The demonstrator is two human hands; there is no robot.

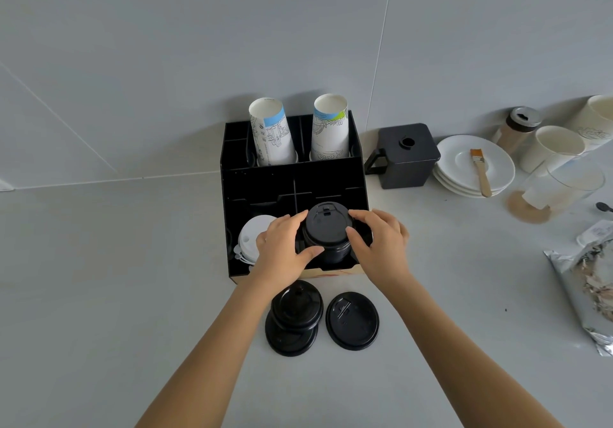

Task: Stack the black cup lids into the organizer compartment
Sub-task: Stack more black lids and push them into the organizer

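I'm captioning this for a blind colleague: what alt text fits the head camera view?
Both hands, left hand and right hand, hold a stack of black lids over the front right compartment of a black organizer. White lids fill the compartment to its left, and more black lids lie on the counter in front.

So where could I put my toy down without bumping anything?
The big bare stretch of counter left of the black organizer is free, and so is the patch between the right hand and the foil bag. It is crowded in front of the organizer, where loose black lids lie, and far right around the plates.
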